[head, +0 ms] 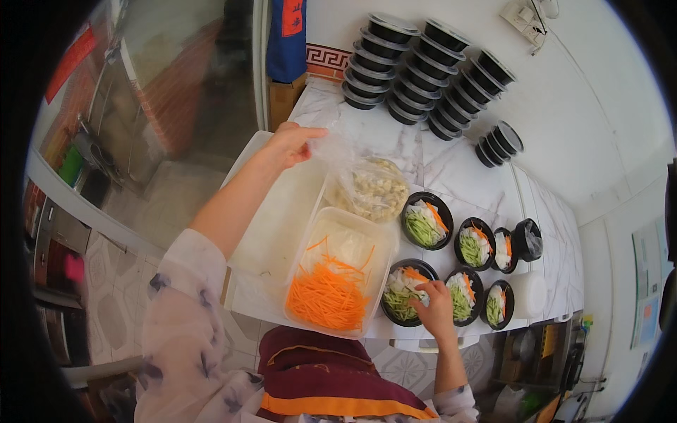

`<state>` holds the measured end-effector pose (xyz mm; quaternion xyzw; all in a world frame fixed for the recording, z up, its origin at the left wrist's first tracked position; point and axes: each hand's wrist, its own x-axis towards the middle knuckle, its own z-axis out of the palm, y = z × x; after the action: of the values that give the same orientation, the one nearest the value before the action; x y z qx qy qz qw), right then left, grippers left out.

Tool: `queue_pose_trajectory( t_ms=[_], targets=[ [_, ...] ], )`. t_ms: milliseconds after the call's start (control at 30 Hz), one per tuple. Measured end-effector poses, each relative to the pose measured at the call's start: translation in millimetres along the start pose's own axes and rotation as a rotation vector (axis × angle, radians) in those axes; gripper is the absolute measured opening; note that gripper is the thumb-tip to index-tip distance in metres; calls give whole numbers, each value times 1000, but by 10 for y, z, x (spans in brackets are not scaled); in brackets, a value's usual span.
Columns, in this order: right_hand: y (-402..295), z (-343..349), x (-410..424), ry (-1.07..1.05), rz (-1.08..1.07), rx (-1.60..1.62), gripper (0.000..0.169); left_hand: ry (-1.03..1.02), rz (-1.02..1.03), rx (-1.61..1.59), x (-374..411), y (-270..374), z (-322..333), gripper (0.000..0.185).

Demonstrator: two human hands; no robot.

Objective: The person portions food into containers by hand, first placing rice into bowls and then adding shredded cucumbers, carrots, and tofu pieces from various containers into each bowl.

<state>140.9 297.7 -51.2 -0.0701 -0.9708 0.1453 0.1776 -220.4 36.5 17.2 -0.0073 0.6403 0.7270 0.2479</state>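
Note:
My left hand (pixel 294 145) pinches the gathered mouth of a clear plastic bag (pixel 344 158). Pale chopped pieces (pixel 378 187) fill the bag, which lies on the table. Over the near black round bowl (pixel 387 311) is my right hand (pixel 438 308), its thumb and forefinger curled at the food. Whether those fingers grip anything is hidden. Shredded cucumber (pixel 400 302), white strips and shredded carrot (pixel 412 274) lie in this bowl. Between my arms stands a translucent plastic tub (pixel 346 224) with a heap of shredded carrot (pixel 328 296).
More filled black bowls (pixel 427 220) stand to the right, near a stack of empty ones (pixel 529 239) and a white container (pixel 530 293). Tall stacks of lidded black bowls (pixel 423 79) line the wall side. A large, nearly empty tub (pixel 264 232) sits at left on the marble-patterned table (pixel 465 180).

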Motion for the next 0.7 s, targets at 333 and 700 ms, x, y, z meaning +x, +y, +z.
queue_pose_trajectory(
  t_ms=[333, 700],
  targets=[
    [-625, -401, 1305, 219, 64, 855, 12, -452, 34, -106, -498, -2, 908, 26],
    [-445, -19, 2141, 250, -174, -421, 21, -129, 61, -425, -389, 16, 596, 26]
  ],
)
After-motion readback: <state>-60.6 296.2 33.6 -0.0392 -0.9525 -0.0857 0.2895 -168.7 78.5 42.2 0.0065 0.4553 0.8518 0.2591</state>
